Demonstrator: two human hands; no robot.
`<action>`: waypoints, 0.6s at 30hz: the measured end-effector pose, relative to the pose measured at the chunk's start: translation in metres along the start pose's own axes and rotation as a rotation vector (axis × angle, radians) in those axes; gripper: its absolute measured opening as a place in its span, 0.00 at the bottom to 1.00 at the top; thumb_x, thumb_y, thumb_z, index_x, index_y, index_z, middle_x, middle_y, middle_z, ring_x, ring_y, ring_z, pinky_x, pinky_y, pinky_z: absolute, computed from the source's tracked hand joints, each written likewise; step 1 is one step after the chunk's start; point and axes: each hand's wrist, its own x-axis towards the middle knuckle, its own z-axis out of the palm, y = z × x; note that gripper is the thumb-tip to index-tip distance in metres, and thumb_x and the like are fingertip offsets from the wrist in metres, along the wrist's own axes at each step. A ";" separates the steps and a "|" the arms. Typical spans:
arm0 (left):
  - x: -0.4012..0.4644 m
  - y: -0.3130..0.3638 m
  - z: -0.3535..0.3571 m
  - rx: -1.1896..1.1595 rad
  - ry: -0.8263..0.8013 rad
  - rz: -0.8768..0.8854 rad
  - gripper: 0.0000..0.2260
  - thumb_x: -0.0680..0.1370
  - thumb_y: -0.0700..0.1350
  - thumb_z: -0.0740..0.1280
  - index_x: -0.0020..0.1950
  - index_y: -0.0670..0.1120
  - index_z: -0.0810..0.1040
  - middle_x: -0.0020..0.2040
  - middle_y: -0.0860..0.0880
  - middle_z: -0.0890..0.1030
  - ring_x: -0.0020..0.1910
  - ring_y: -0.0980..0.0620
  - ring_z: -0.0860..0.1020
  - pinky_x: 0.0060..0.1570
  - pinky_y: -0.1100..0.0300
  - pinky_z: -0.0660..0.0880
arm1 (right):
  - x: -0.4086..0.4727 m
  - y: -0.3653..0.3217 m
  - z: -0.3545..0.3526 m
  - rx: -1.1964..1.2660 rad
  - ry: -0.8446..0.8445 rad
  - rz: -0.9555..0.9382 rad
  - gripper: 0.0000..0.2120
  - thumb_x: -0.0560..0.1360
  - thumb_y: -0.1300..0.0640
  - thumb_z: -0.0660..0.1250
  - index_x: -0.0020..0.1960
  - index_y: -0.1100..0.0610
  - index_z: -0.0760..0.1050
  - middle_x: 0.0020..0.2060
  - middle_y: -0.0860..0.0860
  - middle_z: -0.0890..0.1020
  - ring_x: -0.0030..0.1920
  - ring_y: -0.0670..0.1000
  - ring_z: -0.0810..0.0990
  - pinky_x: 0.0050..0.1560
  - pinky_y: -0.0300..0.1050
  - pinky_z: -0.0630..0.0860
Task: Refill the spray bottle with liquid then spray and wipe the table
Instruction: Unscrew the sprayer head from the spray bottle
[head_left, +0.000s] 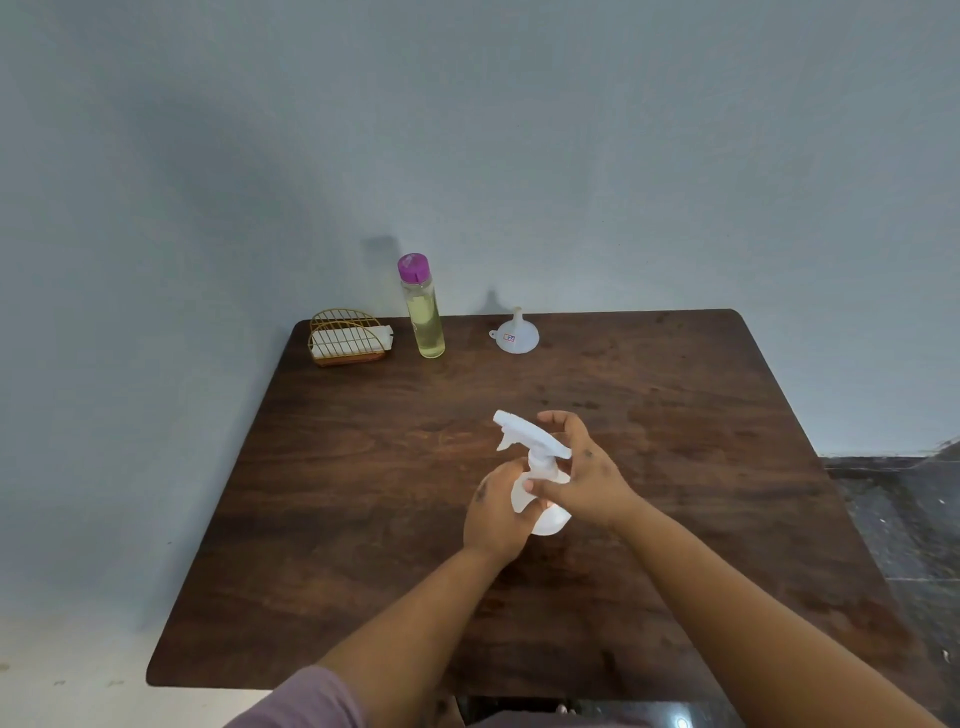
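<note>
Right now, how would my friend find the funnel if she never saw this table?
Start at the brown table and go to its far edge by the wall. The funnel sits there, mouth down and spout up, right of the tall bottle with the purple cap. It is the only small white cone, with a tiny sticker.

I see both forearms reaching forward, bare, converging at the middle. My left hand curls its fingers round the spray bottle body from the left; my right hand wraps over its neck, index finger raised beside the trigger head.
</note>
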 end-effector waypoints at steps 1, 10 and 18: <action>0.000 0.000 0.000 0.000 0.009 0.011 0.20 0.75 0.52 0.69 0.65 0.49 0.75 0.61 0.52 0.80 0.60 0.53 0.77 0.61 0.53 0.75 | -0.001 -0.001 0.003 -0.034 0.023 -0.035 0.34 0.67 0.56 0.76 0.67 0.49 0.63 0.58 0.38 0.73 0.55 0.42 0.76 0.52 0.34 0.72; -0.001 -0.001 0.001 0.005 0.002 -0.029 0.25 0.72 0.59 0.67 0.67 0.51 0.73 0.65 0.54 0.77 0.64 0.53 0.74 0.65 0.55 0.71 | 0.001 -0.010 -0.004 -0.184 0.118 -0.115 0.11 0.68 0.61 0.74 0.46 0.55 0.73 0.36 0.43 0.76 0.36 0.41 0.74 0.36 0.27 0.68; 0.002 0.000 -0.003 0.003 -0.023 -0.047 0.25 0.71 0.61 0.68 0.66 0.53 0.74 0.62 0.54 0.78 0.60 0.53 0.75 0.60 0.51 0.76 | 0.001 -0.027 -0.022 -0.212 0.163 -0.132 0.11 0.69 0.60 0.74 0.48 0.56 0.74 0.40 0.49 0.79 0.39 0.48 0.77 0.39 0.33 0.69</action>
